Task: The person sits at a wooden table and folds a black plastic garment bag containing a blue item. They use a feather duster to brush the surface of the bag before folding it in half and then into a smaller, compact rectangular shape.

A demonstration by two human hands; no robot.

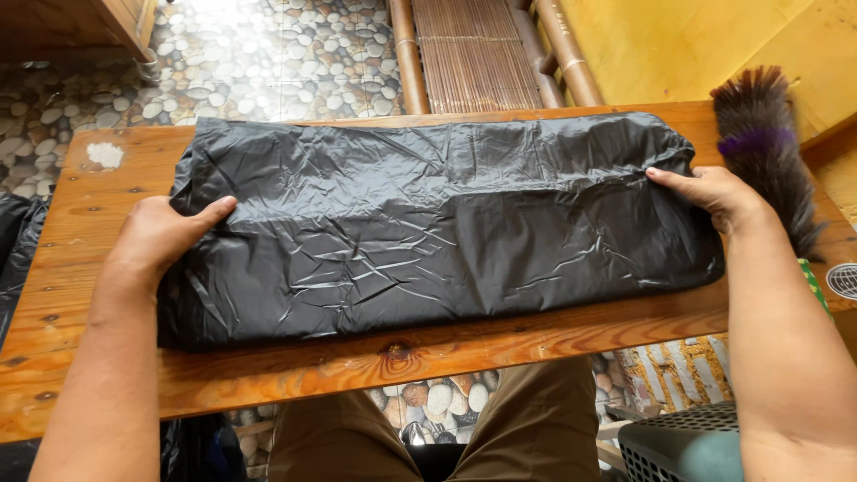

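A large black plastic bag (428, 223), folded into a wide crinkled rectangle, lies flat across a wooden table (80, 295). My left hand (161, 236) grips the bag's left edge, thumb on top and fingers tucked under the plastic. My right hand (714, 195) holds the right edge the same way, thumb pressing on the plastic. Both forearms reach in from the bottom corners.
A dark feather duster (768, 152) with a purple band lies at the table's right end. More black plastic (13, 250) hangs off the left. A grey-green slatted basket (687, 446) stands lower right. The floor is pebble-patterned tile (268, 62); a bamboo bench (473, 54) lies beyond.
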